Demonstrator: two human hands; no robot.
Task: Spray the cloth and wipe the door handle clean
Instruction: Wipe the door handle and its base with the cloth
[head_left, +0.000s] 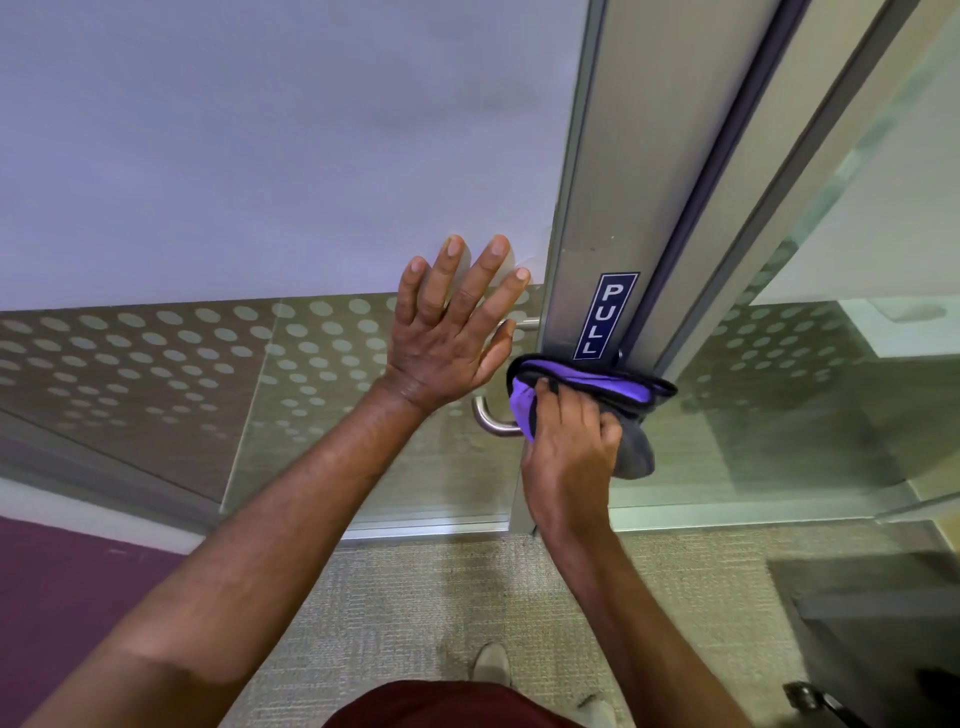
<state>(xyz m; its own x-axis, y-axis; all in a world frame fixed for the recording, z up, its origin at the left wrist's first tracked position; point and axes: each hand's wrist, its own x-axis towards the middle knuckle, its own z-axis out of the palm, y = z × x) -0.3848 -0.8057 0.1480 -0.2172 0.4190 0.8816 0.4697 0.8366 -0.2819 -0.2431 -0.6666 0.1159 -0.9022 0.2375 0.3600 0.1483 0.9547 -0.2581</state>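
Note:
A steel lever door handle (491, 418) sticks out from the metal door frame (613, 182), just under a blue PULL label (605, 316). A purple and grey cloth (597, 387) is wrapped over the handle's inner part, next to the frame. My right hand (569, 441) grips that cloth from below and presses it on the handle. Only the handle's curved left end shows. My left hand (457, 322) lies flat with its fingers spread on the frosted glass panel (260, 156), just left of the frame. No spray bottle is in view.
The glass carries a band of grey dots (156, 353) at handle height. A second glass pane (831, 389) stands to the right of the frame. Beige carpet (415, 597) lies below, with my shoe (491, 665) on it and a dark object (810, 699) at the bottom right.

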